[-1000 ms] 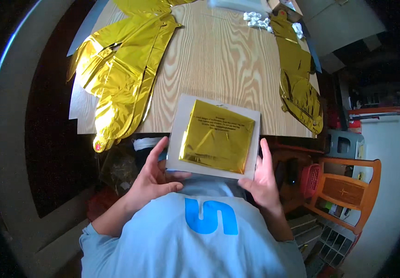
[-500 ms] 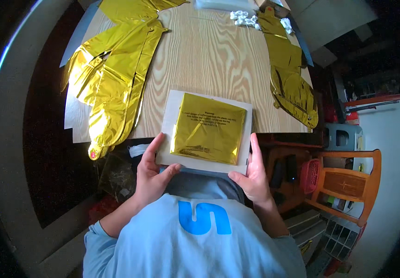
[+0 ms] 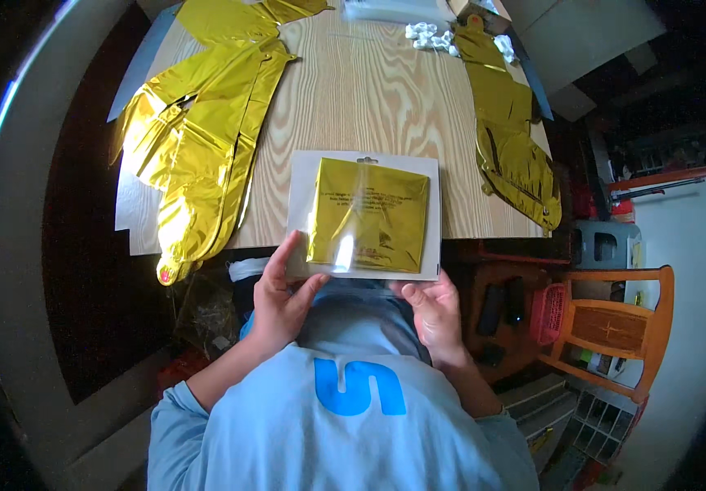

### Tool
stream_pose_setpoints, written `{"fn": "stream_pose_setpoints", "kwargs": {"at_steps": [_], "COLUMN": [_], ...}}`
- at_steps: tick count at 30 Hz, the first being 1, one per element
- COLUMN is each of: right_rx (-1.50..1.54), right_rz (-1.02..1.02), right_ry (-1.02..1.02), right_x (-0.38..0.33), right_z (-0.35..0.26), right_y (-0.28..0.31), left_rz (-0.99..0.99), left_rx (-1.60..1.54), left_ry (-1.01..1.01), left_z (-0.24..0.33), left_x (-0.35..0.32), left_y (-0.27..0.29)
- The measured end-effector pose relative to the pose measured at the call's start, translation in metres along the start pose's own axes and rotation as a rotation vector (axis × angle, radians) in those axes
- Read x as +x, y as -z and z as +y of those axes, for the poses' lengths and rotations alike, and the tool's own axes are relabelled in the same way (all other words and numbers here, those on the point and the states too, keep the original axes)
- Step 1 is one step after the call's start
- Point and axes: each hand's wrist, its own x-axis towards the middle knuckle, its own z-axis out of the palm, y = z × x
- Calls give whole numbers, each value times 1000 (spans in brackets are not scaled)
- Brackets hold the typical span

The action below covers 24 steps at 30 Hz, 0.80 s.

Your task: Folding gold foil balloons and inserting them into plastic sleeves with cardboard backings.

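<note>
My left hand (image 3: 282, 293) grips the lower left corner of a flat clear package (image 3: 296, 192), its thumb at the bottom edge. Inside the package lies a folded gold foil sheet (image 3: 369, 217) on a white card, with dark print on it. A hanging hole shows at the package's top edge. My right hand (image 3: 437, 315) is just below the lower right corner, thumb raised off the card and fingers apart. Some of its fingertips are blurred or hidden at the bottom edge. The package is held over the near edge of the wood-grain table (image 3: 353, 98).
A large unfolded gold foil balloon (image 3: 206, 139) lies on the left of the table, another (image 3: 508, 114) on the right. White crumpled bits (image 3: 431, 37), clear plastic packaging (image 3: 398, 8) and an open box (image 3: 488, 12) sit at the far side. A wooden chair (image 3: 615, 323) stands at right.
The package has moved slightly away from me and tilted, its top edge now level and glare on its front. My right hand has slid from its right side down to the bottom edge.
</note>
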Motion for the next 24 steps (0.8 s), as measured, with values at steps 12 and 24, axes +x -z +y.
{"fn": "stream_pose_setpoints", "kwargs": {"at_steps": [12, 24], "right_rx": [293, 179], "right_rz": [-10, 11], "right_ry": [-324, -259], "right_x": [8, 13], "right_z": [34, 38], "right_y": [-31, -35], "left_rz": [-103, -290], "left_rx": [899, 1210], "left_ry": [-191, -551], "left_z": [51, 25], "left_x": [12, 140], "left_y": [10, -8]}}
